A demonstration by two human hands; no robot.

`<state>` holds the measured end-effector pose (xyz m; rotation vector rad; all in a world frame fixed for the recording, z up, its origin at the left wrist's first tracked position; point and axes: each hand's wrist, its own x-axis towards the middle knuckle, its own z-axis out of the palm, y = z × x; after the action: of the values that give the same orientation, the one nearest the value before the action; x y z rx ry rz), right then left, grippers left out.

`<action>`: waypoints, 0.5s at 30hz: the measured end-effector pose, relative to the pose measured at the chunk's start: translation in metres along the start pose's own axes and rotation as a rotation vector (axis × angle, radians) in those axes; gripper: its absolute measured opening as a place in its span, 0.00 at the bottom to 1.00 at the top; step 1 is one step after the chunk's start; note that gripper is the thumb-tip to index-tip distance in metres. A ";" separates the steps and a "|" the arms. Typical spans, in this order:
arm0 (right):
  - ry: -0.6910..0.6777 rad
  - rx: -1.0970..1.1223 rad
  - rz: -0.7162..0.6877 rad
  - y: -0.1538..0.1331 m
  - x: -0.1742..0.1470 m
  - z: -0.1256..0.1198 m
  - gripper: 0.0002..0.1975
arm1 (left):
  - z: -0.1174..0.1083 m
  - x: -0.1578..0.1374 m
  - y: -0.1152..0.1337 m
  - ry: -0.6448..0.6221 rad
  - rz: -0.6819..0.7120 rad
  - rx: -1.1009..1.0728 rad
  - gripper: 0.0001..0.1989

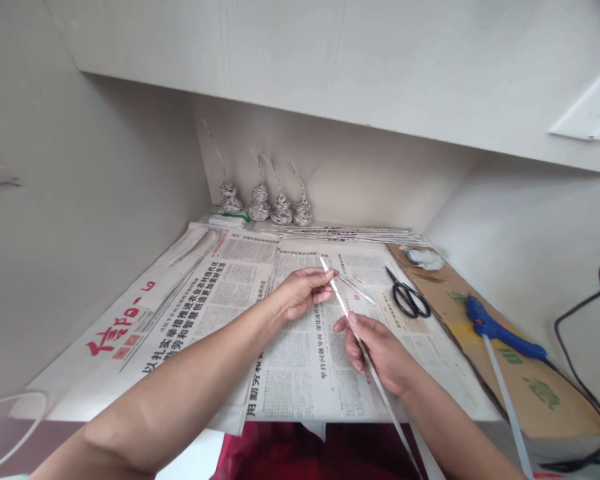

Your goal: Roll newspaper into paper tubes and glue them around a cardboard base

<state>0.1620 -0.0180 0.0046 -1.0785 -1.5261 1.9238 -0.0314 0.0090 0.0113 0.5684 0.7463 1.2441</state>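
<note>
Held a thin white stick aslant above the newspaper, with its upper end tipped toward the back wall and its lower end running down past the near edge of the table. Pinched it just below the upper tip between thumb and fingers of the left hand. Gripped it farther down in the right hand, with the thumb laid on it and the fingers curled; could not tell how far around. Left a short stretch bare between both hands.

Had a few slim strips lying on the newspaper, just beyond the right hand. Had black scissors to the right of those, with blades pointing away. Saw a blue glue gun on the cardboard along the right side, near a long pale rod, and a white packet toward the far end. Had a bundle of straight lengths lying across the back, and four woven gourds standing in a row behind, toward the left, with thin stems rising.
</note>
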 end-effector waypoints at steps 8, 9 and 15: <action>-0.093 0.077 0.059 0.001 -0.001 -0.005 0.19 | 0.000 0.002 0.000 0.023 0.010 -0.040 0.07; -0.127 0.134 0.079 0.001 -0.001 -0.006 0.18 | -0.001 0.002 0.000 0.024 0.009 -0.040 0.06; -0.164 0.261 0.100 0.003 0.000 -0.010 0.17 | -0.002 0.003 -0.002 -0.032 0.024 -0.031 0.09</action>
<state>0.1703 -0.0124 0.0009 -0.9178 -1.2754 2.2547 -0.0314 0.0112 0.0083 0.5728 0.6938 1.2641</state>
